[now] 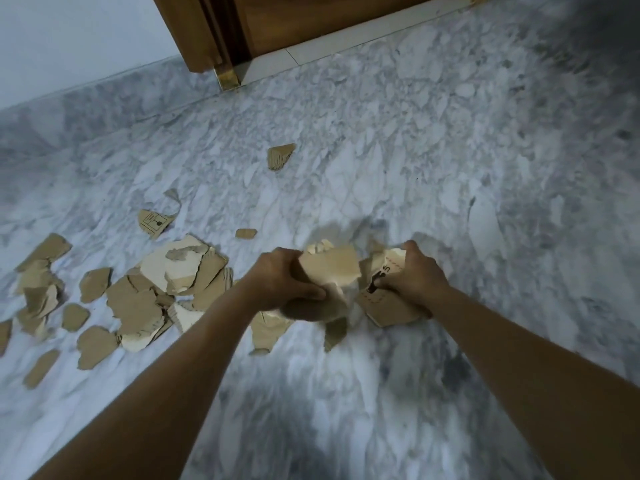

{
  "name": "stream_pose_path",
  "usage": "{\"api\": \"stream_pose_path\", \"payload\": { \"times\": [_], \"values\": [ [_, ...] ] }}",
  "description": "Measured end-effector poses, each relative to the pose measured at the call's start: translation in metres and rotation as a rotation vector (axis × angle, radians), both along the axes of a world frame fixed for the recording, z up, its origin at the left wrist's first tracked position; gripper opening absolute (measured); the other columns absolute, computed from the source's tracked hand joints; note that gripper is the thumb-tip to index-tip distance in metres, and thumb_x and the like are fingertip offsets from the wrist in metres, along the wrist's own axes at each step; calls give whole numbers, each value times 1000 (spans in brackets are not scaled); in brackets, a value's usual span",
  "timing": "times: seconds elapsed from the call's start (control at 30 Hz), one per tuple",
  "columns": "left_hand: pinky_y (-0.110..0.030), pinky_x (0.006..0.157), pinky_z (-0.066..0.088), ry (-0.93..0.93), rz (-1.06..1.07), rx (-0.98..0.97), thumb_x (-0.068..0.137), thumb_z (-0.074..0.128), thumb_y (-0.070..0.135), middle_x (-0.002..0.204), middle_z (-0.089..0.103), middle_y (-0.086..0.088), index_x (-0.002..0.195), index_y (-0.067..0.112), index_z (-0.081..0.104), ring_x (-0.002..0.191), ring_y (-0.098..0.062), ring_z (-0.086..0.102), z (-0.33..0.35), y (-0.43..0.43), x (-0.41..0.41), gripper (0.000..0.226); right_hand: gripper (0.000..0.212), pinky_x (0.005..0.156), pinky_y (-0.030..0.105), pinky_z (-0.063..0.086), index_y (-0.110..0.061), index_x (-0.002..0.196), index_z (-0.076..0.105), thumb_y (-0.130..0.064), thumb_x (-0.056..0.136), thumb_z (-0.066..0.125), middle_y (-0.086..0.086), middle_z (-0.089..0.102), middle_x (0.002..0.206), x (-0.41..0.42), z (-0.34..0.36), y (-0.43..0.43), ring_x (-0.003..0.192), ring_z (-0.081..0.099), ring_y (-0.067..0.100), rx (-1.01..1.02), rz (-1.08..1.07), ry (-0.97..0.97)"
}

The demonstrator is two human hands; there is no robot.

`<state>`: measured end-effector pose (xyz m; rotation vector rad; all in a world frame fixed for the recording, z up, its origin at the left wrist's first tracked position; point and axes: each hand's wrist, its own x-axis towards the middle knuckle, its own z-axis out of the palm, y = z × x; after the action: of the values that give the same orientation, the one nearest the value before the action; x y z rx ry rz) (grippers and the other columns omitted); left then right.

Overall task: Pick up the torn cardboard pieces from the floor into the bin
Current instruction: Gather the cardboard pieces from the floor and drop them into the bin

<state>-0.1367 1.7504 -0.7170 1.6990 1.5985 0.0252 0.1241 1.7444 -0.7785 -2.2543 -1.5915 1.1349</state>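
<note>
Cardboard pieces point(138, 299), brown and torn, lie in a heap on the grey marble floor point(450, 168) at the left; some lie on top of each other, some sit apart at the edge of the heap; just past the heap lies a piece with a black printed box point(154, 223), then a tiny scrap point(246, 233); farther off, all alone, lies one more piece point(280, 155), and beyond it stands a wooden door point(311, 22). Near the middle, two bare arms reach out and down, side by side; the left hand point(285, 280) is curled, back up, fingers and thumb wrapped round a pale bunch of pieces point(332, 268) held above the floor; more bits hang below it, blurred; just to the right, the right hand point(414, 277) is curled too, its thumb pinching a flat brown piece with black print point(388, 308); whether the two handfuls touch, I cannot tell.
</note>
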Motion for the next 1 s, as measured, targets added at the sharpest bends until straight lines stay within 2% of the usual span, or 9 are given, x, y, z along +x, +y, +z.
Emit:
{"api": "stream_pose_path", "payload": {
  "times": [0.1, 0.23, 0.33, 0.5, 0.7, 0.77, 0.87, 0.93, 1.0],
  "values": [
    [-21, 58, 35, 73, 78, 19, 59, 94, 36, 86, 58, 1, 78, 21, 57, 81, -16, 56, -11, 19, -4, 44, 76, 73, 32, 42, -17, 131, 39, -39, 74, 86, 13, 63, 119, -2, 1, -1, 105, 61, 33, -18, -1, 0],
    [-27, 67, 47, 144, 120, 5, 49, 96, 39, 100, 64, -7, 99, 8, 67, 89, -21, 66, -38, 25, 10, 66, 79, 75, 32, 42, -16, 133, 38, -39, 74, 86, 13, 61, 122, -4, 2, 5, 109, 60, 34, -22, -1, -3],
    [-28, 64, 48, 166, 148, 31, 53, 95, 40, 92, 68, -7, 103, 9, 72, 82, -21, 67, -47, 27, 15, 63, 79, 77, 35, 45, -16, 133, 38, -39, 74, 86, 13, 61, 122, -3, -1, 7, 110, 60, 35, -23, 5, -22],
    [-38, 82, 56, 171, 169, 33, 59, 89, 47, 99, 68, -8, 113, 16, 67, 93, -27, 66, -50, 19, 16, 66, 71, 80, 41, 50, -18, 125, 38, -40, 74, 84, 10, 61, 117, -10, -4, -4, 104, 62, 35, 73, -18, -93],
    [-25, 63, 44, -48, 191, 90, 64, 88, 37, 92, 63, -1, 96, 15, 58, 87, -21, 60, -29, 17, 14, 49, 72, 70, 33, 41, -17, 126, 40, -33, 74, 86, 8, 63, 108, -14, 16, -6, 93, 61, 31, 166, 118, -71],
    [-30, 68, 49, -149, 253, 125, 59, 89, 43, 98, 64, -3, 103, 16, 56, 91, -21, 61, -15, 20, 10, 61, 67, 65, 29, 40, -23, 121, 48, -33, 69, 88, 0, 61, 100, -13, 34, -7, 89, 59, 23, 166, 154, 28],
    [-33, 77, 52, -267, 334, 106, 62, 92, 34, 106, 61, -3, 121, 16, 48, 97, -20, 59, 16, 24, 0, 76, 57, 60, 22, 41, -30, 105, 61, -37, 59, 94, -8, 65, 94, -11, 59, -9, 87, 61, 12, 131, 199, 124],
    [-33, 77, 53, -222, 285, 75, 63, 92, 35, 102, 67, -3, 115, 12, 61, 96, -21, 63, 35, 23, -16, 65, 42, 56, 22, 41, -31, 86, 64, -36, 58, 95, -11, 66, 82, -18, 70, -11, 79, 63, 11, 61, 297, 108],
    [-28, 67, 49, -107, 192, 3, 63, 92, 36, 90, 70, -3, 98, 12, 69, 89, -21, 66, 49, 19, -37, 48, 38, 57, 28, 47, -28, 76, 63, -40, 57, 94, -8, 66, 75, -30, 75, -14, 74, 64, 14, -13, 403, 58]
  ]
}}
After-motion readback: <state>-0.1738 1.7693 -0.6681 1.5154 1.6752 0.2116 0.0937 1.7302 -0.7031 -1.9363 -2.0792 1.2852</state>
